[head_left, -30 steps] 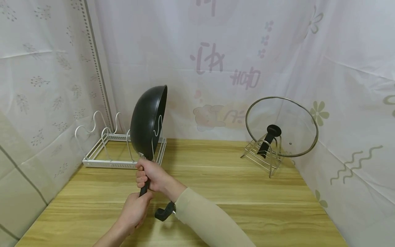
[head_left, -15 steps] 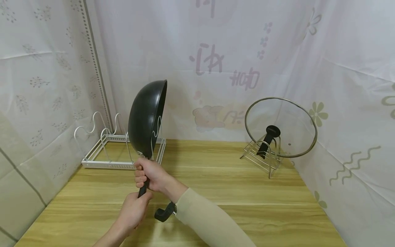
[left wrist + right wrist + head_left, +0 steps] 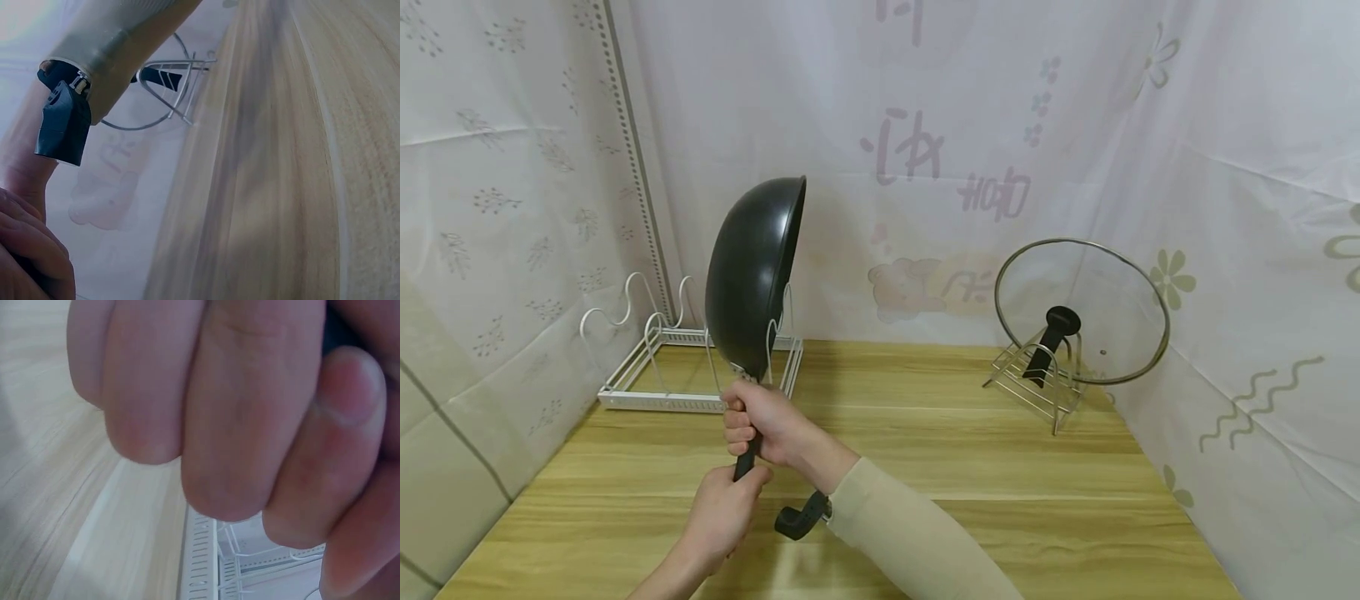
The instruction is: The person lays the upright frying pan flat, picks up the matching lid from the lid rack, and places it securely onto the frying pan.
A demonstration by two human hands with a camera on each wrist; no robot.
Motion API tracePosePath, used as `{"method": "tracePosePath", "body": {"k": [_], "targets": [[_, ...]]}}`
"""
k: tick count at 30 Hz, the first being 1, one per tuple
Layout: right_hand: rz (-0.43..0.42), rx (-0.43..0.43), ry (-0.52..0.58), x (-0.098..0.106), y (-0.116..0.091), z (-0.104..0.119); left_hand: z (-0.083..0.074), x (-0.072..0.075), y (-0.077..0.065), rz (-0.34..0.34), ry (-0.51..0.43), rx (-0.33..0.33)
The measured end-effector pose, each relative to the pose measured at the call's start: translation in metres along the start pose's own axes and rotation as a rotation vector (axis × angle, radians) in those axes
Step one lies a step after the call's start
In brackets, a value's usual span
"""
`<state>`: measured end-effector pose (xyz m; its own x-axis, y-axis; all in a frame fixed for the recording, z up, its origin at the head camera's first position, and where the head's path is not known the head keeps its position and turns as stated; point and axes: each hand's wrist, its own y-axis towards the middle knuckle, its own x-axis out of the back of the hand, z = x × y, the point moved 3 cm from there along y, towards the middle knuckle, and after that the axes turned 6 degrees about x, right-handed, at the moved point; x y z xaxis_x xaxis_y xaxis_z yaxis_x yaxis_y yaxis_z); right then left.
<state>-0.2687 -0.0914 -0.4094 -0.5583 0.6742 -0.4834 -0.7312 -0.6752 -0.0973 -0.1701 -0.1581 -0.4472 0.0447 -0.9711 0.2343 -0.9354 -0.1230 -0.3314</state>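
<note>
A black wok (image 3: 747, 275) stands on edge in the head view, its open side facing right and its handle (image 3: 746, 462) pointing down toward me. My right hand (image 3: 767, 422) grips the handle close to the bowl; curled fingers (image 3: 237, 425) fill the right wrist view. Lower on the same handle, my left hand (image 3: 724, 510) holds on, its thumb laid along it. The wok's bowl is between the wire dividers at the right end of a white pan rack (image 3: 662, 402), with one hoop in front of its rim. Whether it touches the rack cannot be seen.
At the right, a glass lid (image 3: 1120, 317) with a black knob leans in a small wire stand (image 3: 1037, 392). The wooden table (image 3: 925, 450) spans the front. Printed cloth (image 3: 850, 100) hangs behind and at both sides. A black camera mount (image 3: 801, 517) sits on the right wrist.
The wok has risen and come a little closer, its rim now higher against the back cloth. Both hands keep their hold on the handle, shifting slightly left. Lid and rack stay in place.
</note>
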Motion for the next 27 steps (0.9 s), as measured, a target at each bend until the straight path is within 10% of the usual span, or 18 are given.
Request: {"method": "tracePosePath", "body": {"k": [27], "targets": [[0.023, 0.074, -0.050, -0.018, -0.015, 0.022, -0.012, 0.003, -0.011, -0.007, 0.016, -0.071]]}}
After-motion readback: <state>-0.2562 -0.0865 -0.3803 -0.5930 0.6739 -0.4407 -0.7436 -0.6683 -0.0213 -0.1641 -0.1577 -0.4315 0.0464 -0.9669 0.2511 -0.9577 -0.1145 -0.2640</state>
